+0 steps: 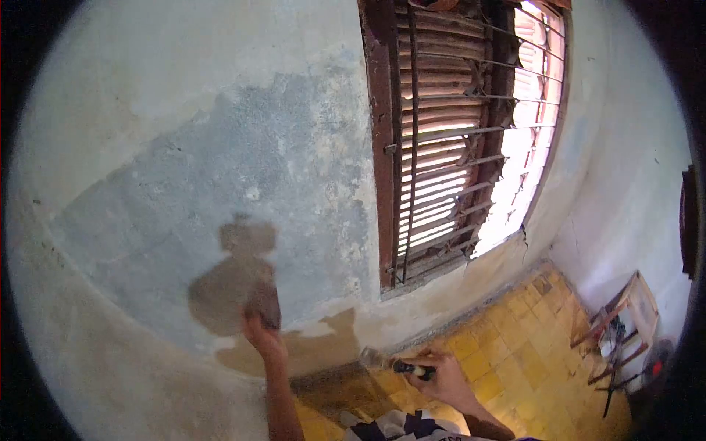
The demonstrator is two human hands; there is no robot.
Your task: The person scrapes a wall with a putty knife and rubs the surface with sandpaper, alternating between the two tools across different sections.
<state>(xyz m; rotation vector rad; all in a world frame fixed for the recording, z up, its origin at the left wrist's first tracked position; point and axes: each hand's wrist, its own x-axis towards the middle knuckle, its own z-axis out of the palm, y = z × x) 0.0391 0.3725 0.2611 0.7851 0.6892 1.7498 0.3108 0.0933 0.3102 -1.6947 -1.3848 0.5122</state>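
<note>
My left hand [263,339] is raised to the wall, its fingers closed at the lower end of a flat dark brown piece [266,303] that lies close against the plaster. My right hand [443,378], lower and to the right, is wrapped round a small tool with a black handle [417,370]. A greyish rounded end [373,358] of it points left toward the wall's foot; I cannot tell its kind. Grey, patchy bare plaster [184,191] spreads above my left hand, with paler paint around it. Brown shadows fall on the wall about my left hand.
A barred window [441,147] with brown louvred shutters is set in the wall to the right. Yellow tiles [507,331] cover the floor. In the right corner stands a wooden chair-like frame [625,316] with things on it. A dark object [689,220] hangs at the right edge.
</note>
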